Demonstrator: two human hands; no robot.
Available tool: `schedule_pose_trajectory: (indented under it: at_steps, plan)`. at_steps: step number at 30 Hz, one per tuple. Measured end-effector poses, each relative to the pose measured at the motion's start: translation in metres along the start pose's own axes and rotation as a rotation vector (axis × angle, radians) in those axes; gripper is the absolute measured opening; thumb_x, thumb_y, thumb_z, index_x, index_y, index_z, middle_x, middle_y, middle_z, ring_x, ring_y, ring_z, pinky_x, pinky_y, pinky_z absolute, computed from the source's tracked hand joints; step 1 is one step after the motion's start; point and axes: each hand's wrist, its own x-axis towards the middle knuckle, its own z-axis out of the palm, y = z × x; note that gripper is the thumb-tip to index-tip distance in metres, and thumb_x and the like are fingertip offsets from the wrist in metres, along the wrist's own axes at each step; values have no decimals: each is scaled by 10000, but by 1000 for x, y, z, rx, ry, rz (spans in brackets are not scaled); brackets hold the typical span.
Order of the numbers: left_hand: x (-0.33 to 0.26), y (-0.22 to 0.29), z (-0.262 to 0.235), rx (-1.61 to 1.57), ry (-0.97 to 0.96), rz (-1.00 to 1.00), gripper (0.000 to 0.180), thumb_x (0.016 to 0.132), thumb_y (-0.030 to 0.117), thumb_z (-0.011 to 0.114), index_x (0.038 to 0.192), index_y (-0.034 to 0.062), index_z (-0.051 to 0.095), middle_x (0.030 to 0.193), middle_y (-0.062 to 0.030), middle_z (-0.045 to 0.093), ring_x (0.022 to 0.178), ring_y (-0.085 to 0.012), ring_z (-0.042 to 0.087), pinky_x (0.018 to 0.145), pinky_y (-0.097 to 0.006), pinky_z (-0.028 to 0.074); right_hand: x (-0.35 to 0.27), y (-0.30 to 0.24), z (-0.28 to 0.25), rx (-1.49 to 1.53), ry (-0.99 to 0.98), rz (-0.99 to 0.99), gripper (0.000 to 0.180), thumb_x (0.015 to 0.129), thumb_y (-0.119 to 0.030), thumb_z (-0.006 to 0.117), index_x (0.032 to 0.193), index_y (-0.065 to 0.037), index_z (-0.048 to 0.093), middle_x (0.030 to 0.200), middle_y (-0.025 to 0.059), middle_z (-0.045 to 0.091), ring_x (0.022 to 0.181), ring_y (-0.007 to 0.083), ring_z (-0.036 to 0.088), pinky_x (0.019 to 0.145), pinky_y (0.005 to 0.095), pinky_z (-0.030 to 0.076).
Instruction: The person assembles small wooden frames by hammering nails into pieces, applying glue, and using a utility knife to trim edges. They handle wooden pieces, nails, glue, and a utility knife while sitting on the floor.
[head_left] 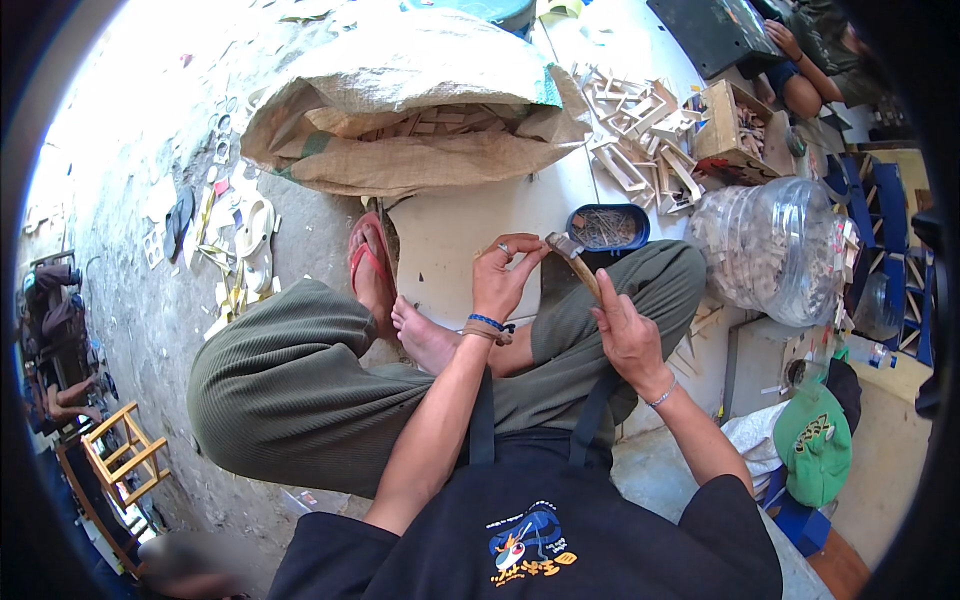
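My right hand (632,338) is closed around the wooden handle of a hammer (582,274). Its metal head points up and left, beside the fingertips of my left hand (505,275). The thumb and forefinger of that left hand are pinched together close to the hammer head; whatever they hold is too small to make out. Just beyond the hammer stands a blue oval tub (612,246) with many thin nails in it. Both hands are above my crossed legs, over a pale board (432,235).
A large woven sack (400,75) of wood pieces lies ahead. Small wooden frames (645,140) are heaped at the far right, near a wooden box (715,130). A clear plastic jug (775,240) full of wood bits is to the right. Another person's hand (785,40) touches a dark panel.
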Motion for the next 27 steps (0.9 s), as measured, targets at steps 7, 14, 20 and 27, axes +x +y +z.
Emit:
schedule_pose_trajectory:
  at_steps: [7,14,20,27]
  plan:
    - [-1,-8,2,-42,17,-55,111,894,110,793,990,55,796,1090,-78,765,995,-158,710,876,-295,540,15,-1,7,225,79,192,523,1040,-215,599,1523,-98,436,824,175,594,645,391,610,550,448,492]
    - [-5,-13,5,-183,1,-98,138,933,101,770,1046,22,765,1189,-112,742,1014,-146,707,839,-287,595,67,-12,27,870,12,887,421,1026,-352,661,1271,-17,588,739,-42,508,561,36,485,456,223,407]
    - [-7,-11,0,-230,-17,-181,240,924,138,783,1137,34,743,1167,-89,749,1070,-155,696,884,-305,586,87,-12,62,1109,-104,953,326,1030,-349,648,1058,-25,627,766,-36,493,574,50,460,452,229,411]
    - [-6,-12,-5,-211,-94,-224,355,919,162,788,1240,31,711,1199,-89,734,1108,-152,679,921,-317,568,88,-10,66,1080,-62,884,293,1036,-320,617,1015,-28,604,743,-32,489,552,62,481,455,242,423]
